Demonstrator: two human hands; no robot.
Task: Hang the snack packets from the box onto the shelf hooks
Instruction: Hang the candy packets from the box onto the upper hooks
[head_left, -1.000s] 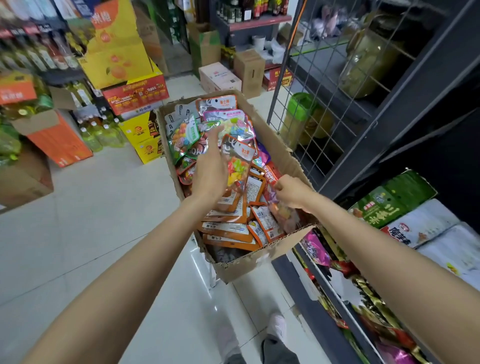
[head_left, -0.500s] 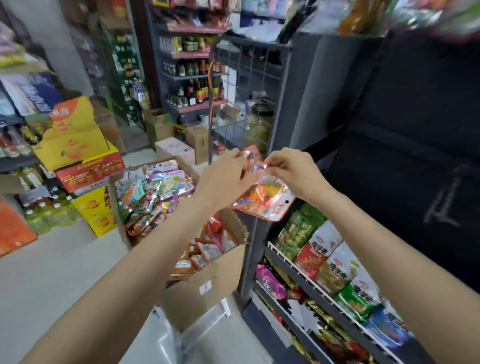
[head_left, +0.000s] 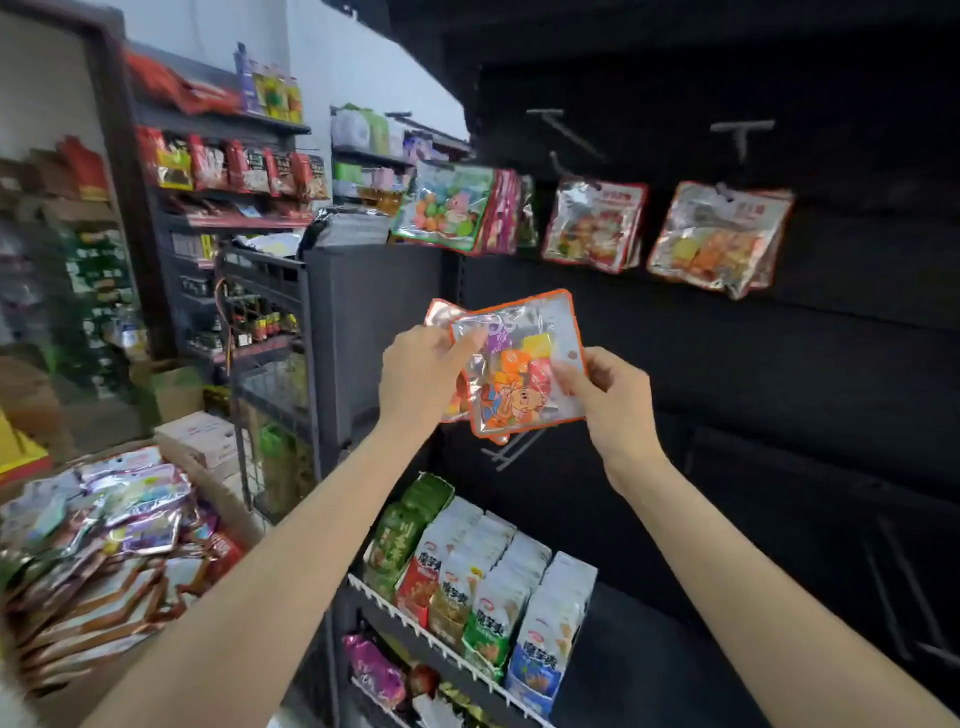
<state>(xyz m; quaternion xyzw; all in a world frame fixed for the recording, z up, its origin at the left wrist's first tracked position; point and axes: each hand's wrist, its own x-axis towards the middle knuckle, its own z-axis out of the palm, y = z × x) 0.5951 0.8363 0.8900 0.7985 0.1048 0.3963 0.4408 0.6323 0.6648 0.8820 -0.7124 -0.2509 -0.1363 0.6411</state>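
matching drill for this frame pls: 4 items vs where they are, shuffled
1. orange-edged packet
2. cardboard box
3. green-labelled packs
4. empty hook

a. top right of the dark panel
b. lower left, full of packets
c. held between left hand and right hand
d. wire-fronted shelf below the hands

Pairs: 1-c, 2-b, 3-d, 4-a

Small grocery shop: stocked shelves (head_left: 228, 171), snack packets on wall hooks (head_left: 595, 226), open restocking box (head_left: 228, 499) of packets.

Seemingly bare hooks (head_left: 742, 136) above hung packets (head_left: 719, 239)
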